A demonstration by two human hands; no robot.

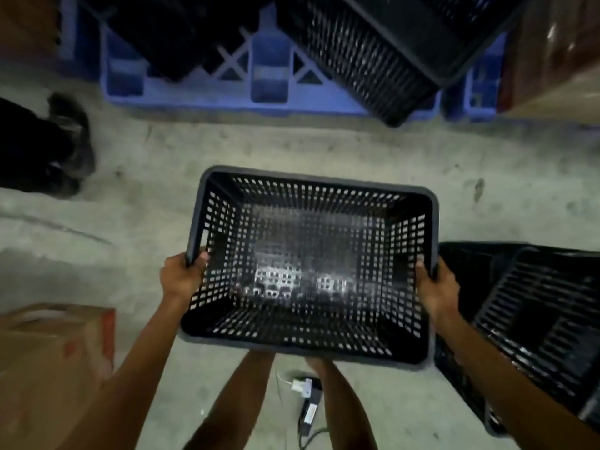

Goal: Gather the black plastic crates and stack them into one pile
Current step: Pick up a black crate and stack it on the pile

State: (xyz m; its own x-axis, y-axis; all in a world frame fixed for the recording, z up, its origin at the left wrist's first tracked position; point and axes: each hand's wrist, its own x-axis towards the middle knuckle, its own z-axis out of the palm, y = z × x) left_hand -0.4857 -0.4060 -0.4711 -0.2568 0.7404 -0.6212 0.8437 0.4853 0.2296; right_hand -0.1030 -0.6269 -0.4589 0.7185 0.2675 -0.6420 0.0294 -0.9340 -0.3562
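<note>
My left hand (181, 274) and right hand (436, 287) grip opposite rims of an empty, black, mesh-walled crate (308, 264), open side up.

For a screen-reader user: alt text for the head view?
Both hands, left and right, hold an empty black crate by its rim above a concrete floor; more black crates lie at right.

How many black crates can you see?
4, maybe more hidden. One held crate between both hands, one tilted crate on the blue pallet, a dark crate beside it, and one floor crate at right.
</note>
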